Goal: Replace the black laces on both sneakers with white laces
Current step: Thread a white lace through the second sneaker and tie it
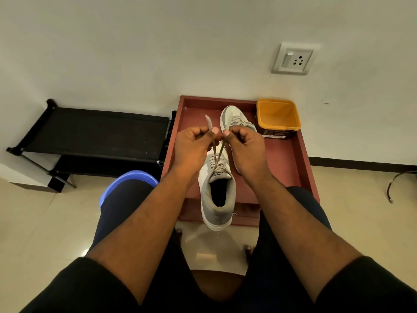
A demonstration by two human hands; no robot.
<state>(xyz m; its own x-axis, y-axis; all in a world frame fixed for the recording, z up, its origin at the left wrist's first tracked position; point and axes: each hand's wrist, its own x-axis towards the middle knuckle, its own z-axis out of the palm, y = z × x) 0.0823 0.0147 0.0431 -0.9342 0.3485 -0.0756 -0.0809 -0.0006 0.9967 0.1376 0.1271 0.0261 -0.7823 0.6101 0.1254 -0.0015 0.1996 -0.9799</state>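
White lace (217, 154) runs up in two taut strands from the eyelets of the grey-and-white high-top sneaker (217, 195) and you've got one strand in each hand. Your left hand (194, 143) is clenched round its strand, thumb and forefinger pinching it, and the frayed tip pokes out above your knuckles toward 11 o'clock. Your right hand (244, 145) pinches the other strand the same way, fingers curled in, thumbnail facing the camera. The two hands sit nearly touching, thumb to thumb, right over the toe of the shoe.

That sneaker stands heel toward you at 6 o'clock on the reddish-brown wooden tray-topped bench (291, 159), its heel hanging past the near edge, the tongue up and the opening dark. Its partner, the second grey-and-white sneaker (234, 119), lies at 12 o'clock from your hands, already threaded with pale lace, partly hidden behind your right hand. At 2 o'clock, in the bench's far right corner, stands the square yellow plastic tub (278, 115) with a dark label, just beside that second shoe.

Off at 9 o'clock a low black fabric shoe rack (97, 129) stands against the wall, and a blue plastic bucket (133, 177) peeks out behind your left knee. A white wall socket (293, 59) sits at 1 o'clock.
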